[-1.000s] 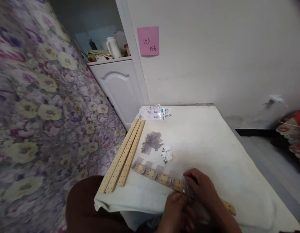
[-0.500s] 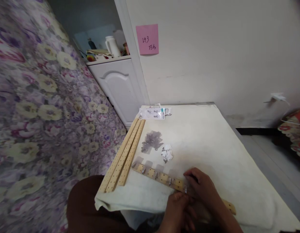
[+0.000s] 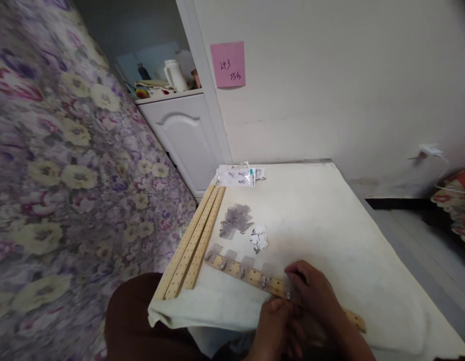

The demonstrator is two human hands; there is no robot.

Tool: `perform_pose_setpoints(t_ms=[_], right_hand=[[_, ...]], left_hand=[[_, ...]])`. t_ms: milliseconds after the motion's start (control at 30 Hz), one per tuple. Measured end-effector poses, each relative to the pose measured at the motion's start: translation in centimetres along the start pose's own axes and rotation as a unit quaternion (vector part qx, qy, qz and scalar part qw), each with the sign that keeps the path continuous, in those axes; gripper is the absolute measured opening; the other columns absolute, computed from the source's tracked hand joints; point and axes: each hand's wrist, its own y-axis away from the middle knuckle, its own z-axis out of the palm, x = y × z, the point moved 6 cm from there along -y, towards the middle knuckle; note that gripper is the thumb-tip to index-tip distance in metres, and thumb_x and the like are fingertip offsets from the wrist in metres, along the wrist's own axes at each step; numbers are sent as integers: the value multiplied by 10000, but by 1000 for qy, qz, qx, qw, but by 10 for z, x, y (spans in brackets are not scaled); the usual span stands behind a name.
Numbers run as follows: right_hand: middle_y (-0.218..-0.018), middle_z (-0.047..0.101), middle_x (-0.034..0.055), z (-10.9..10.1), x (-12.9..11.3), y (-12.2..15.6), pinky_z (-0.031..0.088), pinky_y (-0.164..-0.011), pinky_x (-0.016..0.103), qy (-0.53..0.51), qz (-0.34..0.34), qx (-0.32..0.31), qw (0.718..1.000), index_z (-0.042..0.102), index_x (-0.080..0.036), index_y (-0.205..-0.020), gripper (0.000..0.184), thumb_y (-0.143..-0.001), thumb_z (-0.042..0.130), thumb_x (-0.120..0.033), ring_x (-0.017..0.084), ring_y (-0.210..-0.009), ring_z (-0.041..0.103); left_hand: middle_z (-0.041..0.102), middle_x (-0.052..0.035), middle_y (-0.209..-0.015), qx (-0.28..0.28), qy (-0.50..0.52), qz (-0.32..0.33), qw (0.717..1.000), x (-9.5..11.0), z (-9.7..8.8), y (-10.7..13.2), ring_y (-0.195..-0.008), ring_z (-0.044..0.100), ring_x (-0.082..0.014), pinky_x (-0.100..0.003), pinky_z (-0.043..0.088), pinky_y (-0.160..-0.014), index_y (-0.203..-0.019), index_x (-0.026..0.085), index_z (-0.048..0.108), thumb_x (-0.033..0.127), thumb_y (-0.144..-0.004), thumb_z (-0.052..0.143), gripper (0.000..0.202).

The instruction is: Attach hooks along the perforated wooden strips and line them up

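Diagonally, the strip (image 3: 254, 276) lies near the front edge of the pale cloth (image 3: 311, 210), its long axis running from far left to near right. The left hand (image 3: 275, 321), fingers bunched, and right hand (image 3: 311, 288), fingers curled, meet at it; whether either grips, I cannot tell. Beyond stand a wall (image 3: 330, 90) and cabinet (image 3: 190, 143); a floral curtain (image 3: 59, 175) hangs left.

The right hand (image 3: 311, 286) hides a stretch of the near perforated wooden strip (image 3: 234, 269), and the shadowed fingers of the left hand (image 3: 275, 323) are too obscured to show their grip; both forearms leave at the near edge. Pieces in the grey heap (image 3: 237, 216) overlap too closely to count. Picture edges crop the flowered curtain (image 3: 66, 175) at left and the red cloth (image 3: 456, 208) at right.
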Motion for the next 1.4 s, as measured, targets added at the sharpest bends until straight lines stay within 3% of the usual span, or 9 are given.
perform_pose_setpoints(t_ms=[800, 1033, 1400], right_hand=[[-900, 674, 29, 0, -4, 5, 438, -744, 300, 32, -10, -15, 999, 633, -228, -898, 225, -831, 432, -303, 185, -813, 614], [-845, 655, 18, -1, 0, 9, 438, -698, 303, 36, 4, -17, 999, 598, -223, -953, 220, -773, 532, -330, 186, -763, 603], [-939, 656, 25, -1, -3, 9, 445, -768, 305, 30, -6, -30, 999, 615, -239, -976, 234, -779, 522, -323, 192, -859, 604]], left_hand=[[546, 33, -397, 11, -3, 14, 1000, -4, 0, -2, -255, 447, -82, -187, 176, -286, -781, 166, 499, 588, -656, 513, 440], [571, 26, -424, 6, -8, 25, 1000, -4, -1, -3, -254, 445, -78, -185, 170, -290, -783, 174, 485, 560, -692, 498, 396], [555, 23, -412, 13, -1, 30, 999, -4, 0, -2, -256, 439, -84, -194, 171, -309, -788, 167, 496, 624, -667, 527, 473]])
